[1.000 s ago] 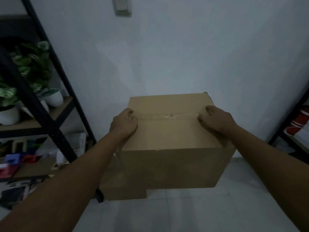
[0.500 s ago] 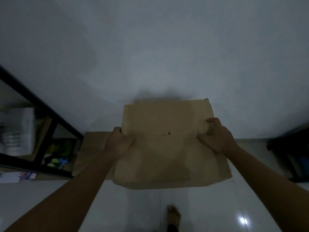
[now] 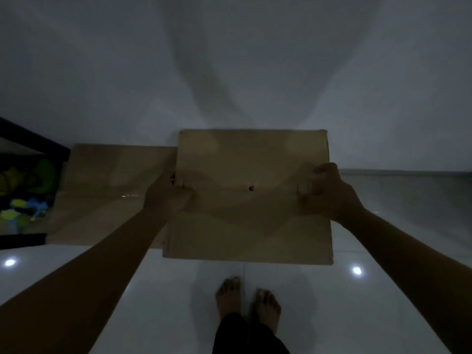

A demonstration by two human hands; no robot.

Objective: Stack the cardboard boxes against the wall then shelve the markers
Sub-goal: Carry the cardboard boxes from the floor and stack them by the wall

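A brown cardboard box (image 3: 251, 162) with a taped seam and a small hole in its top is in front of me, close to the white wall (image 3: 229, 60). My left hand (image 3: 167, 198) grips its left edge and my right hand (image 3: 323, 191) grips its right edge, fingers curled over the top. A second, lower cardboard box (image 3: 109, 190) sits on the floor to its left, against the wall. The held box overlaps the lower box's right end. No markers can be made out.
A black metal shelf (image 3: 28, 141) stands at the left with blurred green, yellow and blue items (image 3: 23, 195) on it. The glossy white tile floor (image 3: 178, 290) reflects ceiling lights. My bare feet (image 3: 247, 302) stand just behind the box.
The view has tilted down from the wall and shelf plants to the floor. The box has come lower and nearer the wall, with both hands still gripping its sides. My feet are now visible.
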